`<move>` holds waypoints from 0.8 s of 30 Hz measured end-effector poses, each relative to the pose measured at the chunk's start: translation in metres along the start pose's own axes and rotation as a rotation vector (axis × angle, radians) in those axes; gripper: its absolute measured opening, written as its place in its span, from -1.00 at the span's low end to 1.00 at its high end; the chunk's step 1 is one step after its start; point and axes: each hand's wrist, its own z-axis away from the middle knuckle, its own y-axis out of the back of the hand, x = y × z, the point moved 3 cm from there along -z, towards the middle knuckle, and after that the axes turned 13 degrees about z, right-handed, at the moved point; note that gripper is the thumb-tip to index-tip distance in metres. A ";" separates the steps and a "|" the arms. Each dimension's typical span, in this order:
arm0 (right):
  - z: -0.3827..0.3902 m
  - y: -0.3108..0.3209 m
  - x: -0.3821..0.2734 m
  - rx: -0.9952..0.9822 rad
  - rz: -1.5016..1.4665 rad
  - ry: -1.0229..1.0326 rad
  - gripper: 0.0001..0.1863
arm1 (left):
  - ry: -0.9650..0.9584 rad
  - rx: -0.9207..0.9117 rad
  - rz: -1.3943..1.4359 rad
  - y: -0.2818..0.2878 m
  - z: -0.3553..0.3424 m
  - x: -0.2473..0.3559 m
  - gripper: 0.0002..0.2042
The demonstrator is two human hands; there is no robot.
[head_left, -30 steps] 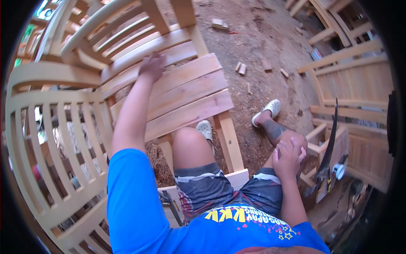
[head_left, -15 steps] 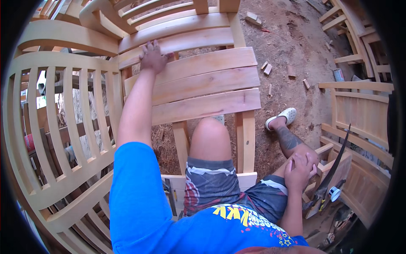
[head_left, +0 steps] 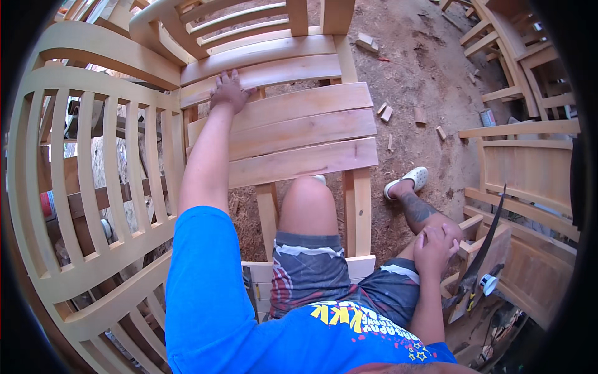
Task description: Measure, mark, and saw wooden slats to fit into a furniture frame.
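Observation:
My left hand (head_left: 230, 93) reaches forward with its fingers spread over the back slats (head_left: 293, 68) of a pale wooden bench seat, by a gap between boards. Three wider boards (head_left: 299, 153) lie across the seat frame (head_left: 358, 218) nearer me, above my left knee. My right hand (head_left: 434, 249) rests on my right knee (head_left: 445, 229) with bent, parted fingers. A saw (head_left: 483, 246) with a long dark blade stands by that knee, beside a small white round container (head_left: 489, 283) and a yellow-handled tool (head_left: 473, 299).
Slatted wooden backrests (head_left: 112, 174) rise at left and front. Other wooden furniture (head_left: 523, 159) stands along the right. Offcuts (head_left: 420, 115) and shavings lie on the dirt floor. A white clog (head_left: 414, 181) is on my right foot; another is partly hidden.
My left hand has shifted leftward along the slats, its fingers spreading. The scene has shifted right in the picture. My right hand stays on the knee.

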 end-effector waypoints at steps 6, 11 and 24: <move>0.005 0.002 -0.010 0.031 -0.022 0.007 -0.80 | -0.324 0.113 0.275 -0.035 0.030 0.047 -0.27; 0.011 0.001 -0.010 0.033 -0.068 0.059 -0.79 | -0.387 0.367 0.288 -0.058 0.083 0.080 -0.52; 0.027 -0.003 -0.003 0.068 -0.089 0.068 -0.79 | -0.342 0.333 0.230 -0.059 0.105 0.086 -0.41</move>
